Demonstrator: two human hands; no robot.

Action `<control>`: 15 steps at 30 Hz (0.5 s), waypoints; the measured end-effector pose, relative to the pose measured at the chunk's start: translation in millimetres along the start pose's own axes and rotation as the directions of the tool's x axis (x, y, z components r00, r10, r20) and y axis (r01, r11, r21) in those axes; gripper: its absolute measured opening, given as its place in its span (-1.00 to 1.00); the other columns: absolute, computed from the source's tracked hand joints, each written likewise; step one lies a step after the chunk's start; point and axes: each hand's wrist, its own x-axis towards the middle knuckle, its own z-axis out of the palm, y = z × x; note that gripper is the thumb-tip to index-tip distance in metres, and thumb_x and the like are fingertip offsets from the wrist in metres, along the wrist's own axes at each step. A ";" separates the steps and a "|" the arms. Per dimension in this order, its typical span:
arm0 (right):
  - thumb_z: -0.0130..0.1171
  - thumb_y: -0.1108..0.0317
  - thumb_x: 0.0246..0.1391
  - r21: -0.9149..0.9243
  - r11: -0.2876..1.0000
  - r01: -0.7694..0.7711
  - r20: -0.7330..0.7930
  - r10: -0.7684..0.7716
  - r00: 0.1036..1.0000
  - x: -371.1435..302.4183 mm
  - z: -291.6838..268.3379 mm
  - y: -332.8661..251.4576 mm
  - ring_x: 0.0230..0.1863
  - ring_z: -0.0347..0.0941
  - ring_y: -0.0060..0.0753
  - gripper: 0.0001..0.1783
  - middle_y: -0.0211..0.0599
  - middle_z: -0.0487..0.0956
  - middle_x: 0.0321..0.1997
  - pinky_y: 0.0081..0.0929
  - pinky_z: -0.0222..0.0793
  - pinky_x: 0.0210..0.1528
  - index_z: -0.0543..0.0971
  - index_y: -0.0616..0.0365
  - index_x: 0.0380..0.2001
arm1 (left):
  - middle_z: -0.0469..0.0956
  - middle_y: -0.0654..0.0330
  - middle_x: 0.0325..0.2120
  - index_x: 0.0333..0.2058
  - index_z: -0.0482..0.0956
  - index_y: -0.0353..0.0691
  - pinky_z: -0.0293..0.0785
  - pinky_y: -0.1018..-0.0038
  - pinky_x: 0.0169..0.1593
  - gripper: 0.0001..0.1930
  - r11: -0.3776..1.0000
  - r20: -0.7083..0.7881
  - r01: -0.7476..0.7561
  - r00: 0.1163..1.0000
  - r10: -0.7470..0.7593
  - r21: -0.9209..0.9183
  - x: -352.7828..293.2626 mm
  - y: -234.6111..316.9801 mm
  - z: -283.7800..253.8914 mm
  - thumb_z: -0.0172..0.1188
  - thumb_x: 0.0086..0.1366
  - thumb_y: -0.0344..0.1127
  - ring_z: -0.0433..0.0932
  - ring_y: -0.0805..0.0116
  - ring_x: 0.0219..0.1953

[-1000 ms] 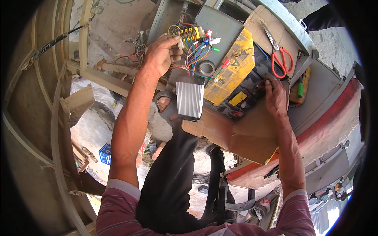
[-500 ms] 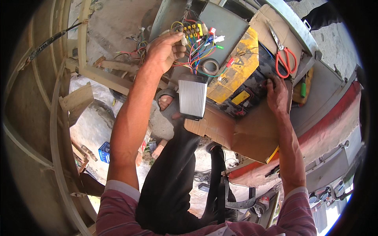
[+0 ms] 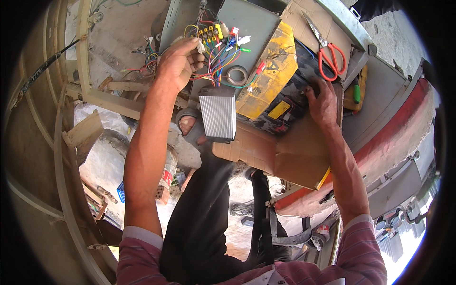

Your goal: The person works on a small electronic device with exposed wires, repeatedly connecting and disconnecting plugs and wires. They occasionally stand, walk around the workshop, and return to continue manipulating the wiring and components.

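Observation:
Near the top centre, my left hand [image 3: 179, 64] is closed, with a pale plastic wire connector [image 3: 200, 46] at its fingertips. Just beyond are a yellow terminal block [image 3: 209, 34] and a bundle of coloured wires [image 3: 219, 61]. The wires run down into a finned silver controller box [image 3: 218, 115]. My right hand [image 3: 324, 102] rests at the inner side of a cardboard box [image 3: 301, 159], beside a dark battery [image 3: 304, 71]. Its thumb is apart from the fingers, and nothing shows in it. Some fingertips are hard to make out.
Red-handled scissors [image 3: 331, 59] lie on cardboard beyond my right hand. A worn yellow panel [image 3: 270, 69] covers part of the battery. A roll of tape [image 3: 236, 75] lies beside the wires. A green-handled tool [image 3: 356, 93] lies at the right. Metal framing [image 3: 114, 102] runs along the left.
The whole view has shifted, so most things sit further left. My left hand keeps its hold by the terminal block. My right thumb stands further from the fingers.

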 end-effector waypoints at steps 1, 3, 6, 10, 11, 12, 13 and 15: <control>0.28 0.34 0.13 -0.012 1.000 0.001 0.001 -0.001 1.000 -0.1 -0.3 -0.4 0.04 0.52 0.15 -0.64 0.02 0.56 0.01 -0.08 0.45 0.09 0.59 0.21 -0.01 | 0.61 0.31 -0.36 -0.15 0.57 -0.10 0.48 0.40 -0.32 -0.84 1.000 0.004 0.003 1.000 -0.003 -0.002 0.2 -0.3 0.1 0.29 0.35 -0.25 0.58 0.39 -0.40; 0.28 0.33 0.12 -0.034 0.999 0.006 0.002 -0.006 1.000 -1.4 -0.9 -2.0 0.04 0.52 0.15 -0.64 0.00 0.56 0.01 -0.08 0.45 0.08 0.59 0.17 0.00 | 0.60 0.32 -0.36 -0.16 0.58 -0.09 0.48 0.41 -0.31 -0.85 1.000 -0.004 0.007 1.000 -0.007 -0.005 -0.6 -0.6 -0.3 0.30 0.35 -0.25 0.57 0.39 -0.40; 0.28 0.31 0.13 -0.054 0.999 0.009 0.008 -0.009 1.000 -4.1 -4.5 -6.0 0.03 0.52 0.13 -0.63 -0.03 0.56 0.01 -0.09 0.46 0.06 0.59 0.13 0.01 | 0.60 0.33 -0.36 -0.17 0.58 -0.08 0.48 0.41 -0.30 -0.85 1.000 0.002 0.004 1.000 -0.004 -0.021 -1.3 -0.2 -0.4 0.31 0.34 -0.25 0.57 0.40 -0.40; 0.28 0.29 0.14 -0.074 0.997 0.005 -0.003 -0.005 1.000 -7.1 -14.4 -17.8 0.01 0.55 0.05 -0.64 -0.07 0.58 -0.01 -0.13 0.48 0.05 0.59 0.12 0.00 | 0.60 0.34 -0.36 -0.17 0.58 -0.08 0.48 0.42 -0.29 -0.85 1.000 0.009 0.009 1.000 -0.009 -0.011 -1.1 0.1 -0.3 0.31 0.34 -0.25 0.57 0.41 -0.40; 0.27 0.29 0.14 -0.084 0.996 -0.013 -0.003 0.013 1.000 -7.4 -17.5 -22.5 0.00 0.57 0.02 -0.65 -0.09 0.59 -0.02 -0.15 0.49 0.04 0.60 0.13 -0.01 | 0.60 0.34 -0.36 -0.17 0.58 -0.08 0.48 0.43 -0.30 -0.85 1.000 0.010 0.010 1.000 -0.010 -0.010 -1.1 0.2 -0.4 0.31 0.34 -0.25 0.57 0.41 -0.40; 0.27 0.29 0.14 -0.033 0.999 -0.013 0.000 0.013 1.000 -7.1 -20.8 -27.9 -0.03 0.59 -0.01 -0.66 -0.09 0.62 -0.05 -0.18 0.50 0.03 0.60 0.16 -0.03 | 0.60 0.34 -0.36 -0.17 0.58 -0.08 0.48 0.43 -0.30 -0.85 1.000 0.010 0.010 1.000 -0.010 -0.008 -1.2 0.5 -0.5 0.31 0.34 -0.24 0.57 0.41 -0.40; 0.26 0.28 0.15 0.018 0.999 -0.034 0.014 0.033 0.999 -6.2 -23.7 -34.2 -0.07 0.62 -0.05 -0.67 -0.10 0.65 -0.08 -0.20 0.51 0.02 0.61 0.19 -0.05 | 0.60 0.34 -0.36 -0.17 0.58 -0.08 0.48 0.43 -0.30 -0.85 1.000 0.014 0.010 1.000 -0.010 -0.006 -1.1 0.8 -0.5 0.31 0.34 -0.24 0.57 0.41 -0.40; 0.26 0.28 0.15 0.161 0.981 -0.112 0.099 0.096 0.990 -3.4 -27.4 -49.5 -0.13 0.66 -0.10 -0.67 -0.11 0.69 -0.15 -0.25 0.52 0.00 0.62 0.24 -0.08 | 0.60 0.33 -0.37 -0.17 0.58 -0.09 0.48 0.42 -0.30 -0.85 1.000 0.020 0.007 1.000 -0.007 -0.002 -1.4 1.2 0.0 0.30 0.35 -0.25 0.57 0.41 -0.40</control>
